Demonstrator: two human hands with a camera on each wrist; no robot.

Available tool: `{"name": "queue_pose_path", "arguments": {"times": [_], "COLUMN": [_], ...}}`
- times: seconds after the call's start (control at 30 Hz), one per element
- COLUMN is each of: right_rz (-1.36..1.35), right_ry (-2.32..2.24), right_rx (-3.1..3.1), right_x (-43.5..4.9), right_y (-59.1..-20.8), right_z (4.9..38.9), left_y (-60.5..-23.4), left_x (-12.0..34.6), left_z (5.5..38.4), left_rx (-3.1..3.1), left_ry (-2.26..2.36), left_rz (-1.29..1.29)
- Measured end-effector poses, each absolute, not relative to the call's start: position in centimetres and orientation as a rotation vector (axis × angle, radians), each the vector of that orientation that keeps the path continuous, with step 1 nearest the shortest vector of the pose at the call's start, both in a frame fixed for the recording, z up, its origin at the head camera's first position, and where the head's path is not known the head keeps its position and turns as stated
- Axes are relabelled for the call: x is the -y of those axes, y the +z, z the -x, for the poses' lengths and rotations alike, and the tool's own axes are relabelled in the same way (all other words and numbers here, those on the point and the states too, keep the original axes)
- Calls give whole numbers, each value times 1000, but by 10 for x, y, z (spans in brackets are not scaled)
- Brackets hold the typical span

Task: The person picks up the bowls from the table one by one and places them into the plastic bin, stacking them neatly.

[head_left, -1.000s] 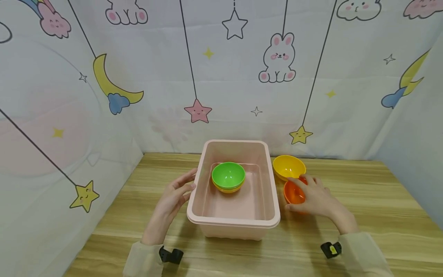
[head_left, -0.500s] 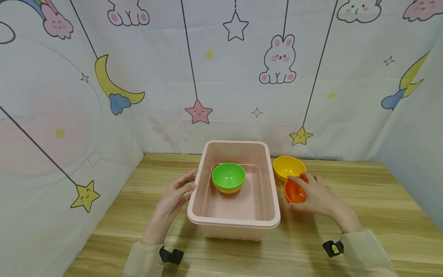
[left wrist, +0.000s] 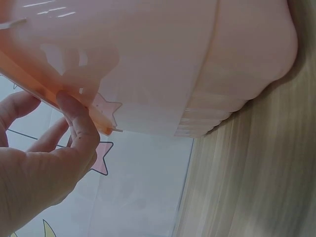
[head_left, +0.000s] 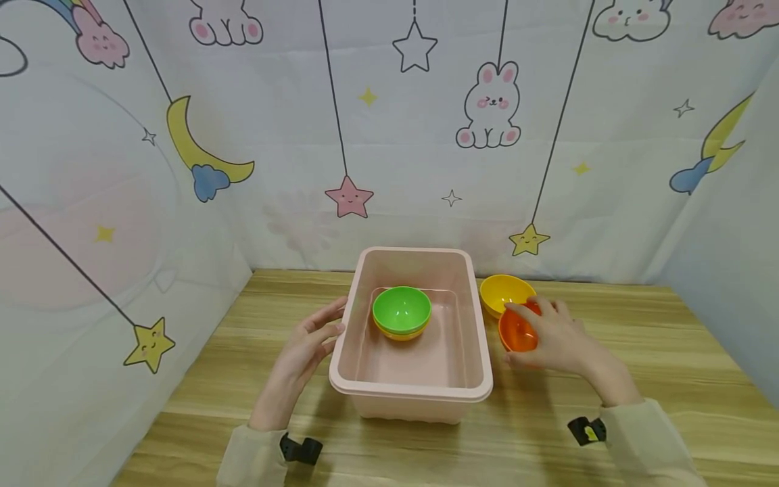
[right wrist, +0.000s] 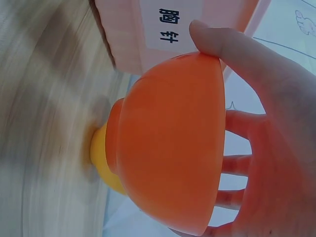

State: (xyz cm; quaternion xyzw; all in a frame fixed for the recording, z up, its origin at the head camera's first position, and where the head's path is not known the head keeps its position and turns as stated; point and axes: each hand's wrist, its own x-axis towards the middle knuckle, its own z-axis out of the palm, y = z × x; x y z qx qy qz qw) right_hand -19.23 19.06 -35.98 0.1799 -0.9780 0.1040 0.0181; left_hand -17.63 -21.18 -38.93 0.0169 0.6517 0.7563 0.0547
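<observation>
Right hand (head_left: 561, 341) grasping the orange bowl (head_left: 516, 332) by its rim, I am raising it slightly, so I am probably moving past gripping into lifting.

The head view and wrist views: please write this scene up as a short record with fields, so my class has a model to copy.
Surface: wood-patterned table
Container: pink box, with a label on its side
Inside container: green bowl nested in a yellow bowl
Right-hand grip: holds orange bowl by its rim
Left-hand grip: touches the container's left side near the rim
Right of container: second yellow bowl, behind the orange one
Backdrop: printed white cloth
</observation>
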Motion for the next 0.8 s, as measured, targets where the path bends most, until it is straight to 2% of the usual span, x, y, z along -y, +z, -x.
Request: {"name": "queue_pose_path", "arguments": {"times": [0.8], "right_rz": [-583], "right_ry": [273], "right_rx": [3012], "right_x": [-184], "right_y": [-341], "right_z": [189], "left_y": [-389], "left_x": [212], "left_z": [176], "left_rx": [-1983], "left_ry": [2295], "left_rz": [-33]}}
